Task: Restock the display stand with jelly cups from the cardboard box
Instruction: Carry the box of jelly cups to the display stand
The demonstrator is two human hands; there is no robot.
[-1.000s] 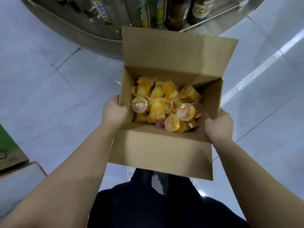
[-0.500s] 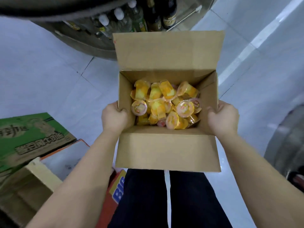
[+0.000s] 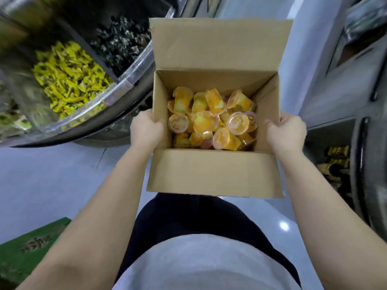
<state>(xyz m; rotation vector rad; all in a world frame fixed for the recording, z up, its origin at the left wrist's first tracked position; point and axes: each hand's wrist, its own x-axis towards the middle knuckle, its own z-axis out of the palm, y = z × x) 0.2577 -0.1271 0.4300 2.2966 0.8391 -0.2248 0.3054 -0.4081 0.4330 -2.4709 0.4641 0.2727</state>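
Note:
I carry an open cardboard box (image 3: 211,170) in front of my body, its flaps folded outward. Inside lies a heap of several yellow and orange jelly cups (image 3: 211,120) with clear lids. My left hand (image 3: 145,130) grips the box's left wall, fingers curled over the rim. My right hand (image 3: 285,132) grips the right wall the same way. To the left stands a round display stand (image 3: 88,114) with clear-fronted compartments, one holding yellow wrapped sweets (image 3: 69,78), another dark wrapped sweets (image 3: 123,40).
A green carton (image 3: 27,250) lies on the pale tiled floor (image 3: 52,181) at lower left. Grey shelving (image 3: 339,76) rises at right, with a dark curved rack (image 3: 362,170) holding gold-labelled goods below it.
The view has swung with the box held steady in both hands. The bottle shelf is gone from sight, and the round stand with sweets now sits at the left, close to the box.

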